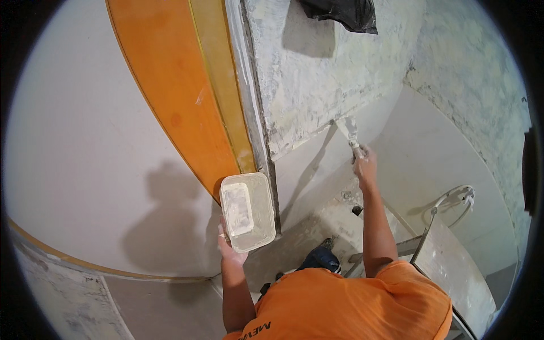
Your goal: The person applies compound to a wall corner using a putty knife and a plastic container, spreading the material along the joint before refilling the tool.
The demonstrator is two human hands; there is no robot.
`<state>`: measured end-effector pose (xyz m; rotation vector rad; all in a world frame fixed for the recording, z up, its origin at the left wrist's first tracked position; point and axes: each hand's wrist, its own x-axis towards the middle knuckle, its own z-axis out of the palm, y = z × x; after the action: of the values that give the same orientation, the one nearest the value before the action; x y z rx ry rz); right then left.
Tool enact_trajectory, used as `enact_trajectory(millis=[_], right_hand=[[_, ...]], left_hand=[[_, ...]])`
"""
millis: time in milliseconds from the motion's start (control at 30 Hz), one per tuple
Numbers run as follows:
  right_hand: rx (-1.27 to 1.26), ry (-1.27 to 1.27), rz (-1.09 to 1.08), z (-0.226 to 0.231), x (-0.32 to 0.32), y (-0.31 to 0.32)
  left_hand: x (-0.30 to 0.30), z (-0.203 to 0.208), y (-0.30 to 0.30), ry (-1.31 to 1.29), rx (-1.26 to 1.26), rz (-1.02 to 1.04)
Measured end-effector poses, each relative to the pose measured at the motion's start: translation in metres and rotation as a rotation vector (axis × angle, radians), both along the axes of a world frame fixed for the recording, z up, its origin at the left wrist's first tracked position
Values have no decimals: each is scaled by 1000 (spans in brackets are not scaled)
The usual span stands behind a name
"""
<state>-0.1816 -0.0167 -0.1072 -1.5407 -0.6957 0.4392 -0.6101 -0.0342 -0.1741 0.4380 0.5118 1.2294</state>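
Head view, the only one: upper wall [345, 73] already carries a patchy pale coat, uneven nearly everywhere I look; below it, lower wall [314, 161] is smooth. Rough edge where they meet, so I'd judge the coating partway, with that edge and smoothing left. Filler [238, 209] remains in the tub [262, 207]. Right hand [365, 163] wraps the knife [348, 134] handle, arm stretched well forward, blade at the edge; can't tell if it's pressing. Left hand [231, 247] clasps the tub's near left side, fingers mostly hidden, forearm raised, tub tipped toward the person beside the orange panel [175, 85].
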Motion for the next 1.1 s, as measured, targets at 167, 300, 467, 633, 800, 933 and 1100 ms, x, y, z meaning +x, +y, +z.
enact_trajectory(millis=[167,300,467,633,800,933,1100], right_hand=[[22,-412,-345,-41,43,41],[-107,-443,-308,-44,29,40],[-62,-429,-284,-41,-20,26],[-146,-444,-145,-33,-51,7],[-26,-545,-130,-53,-89,-6],[-12,-373,-68,-36,-129,-22],[-49,-349,197,-22,-125,-42]], left_hand=[[9,1,-3,-35,-9,-29],[19,0,-4,-20,-134,-29],[29,-6,1,-6,-65,-145],[47,-9,2,-102,-225,-165],[64,-15,8,-102,-196,-265],[73,-5,10,-61,-141,-284],[73,-7,11,-83,-125,-286]])
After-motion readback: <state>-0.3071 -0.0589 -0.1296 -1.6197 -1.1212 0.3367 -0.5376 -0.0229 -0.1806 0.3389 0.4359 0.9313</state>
